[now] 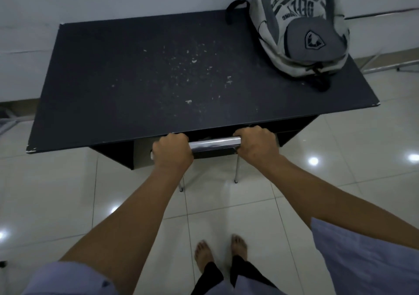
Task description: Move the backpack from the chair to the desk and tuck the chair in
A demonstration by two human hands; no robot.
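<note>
A white and grey backpack (301,29) with striped print stands on the far right corner of the black desk (140,79), leaning on the wall. The chair (214,145) is under the desk; only its shiny metal top bar and two thin metal legs show below the desk's front edge. My left hand (172,150) grips the left end of that bar. My right hand (256,145) grips the right end. The seat is hidden by the desktop.
White flecks are scattered over the middle of the desktop. The desk stands against a white wall on a glossy pale tiled floor. My bare feet (221,251) stand on the tiles just behind the chair. Metal rails lie on the floor at the right.
</note>
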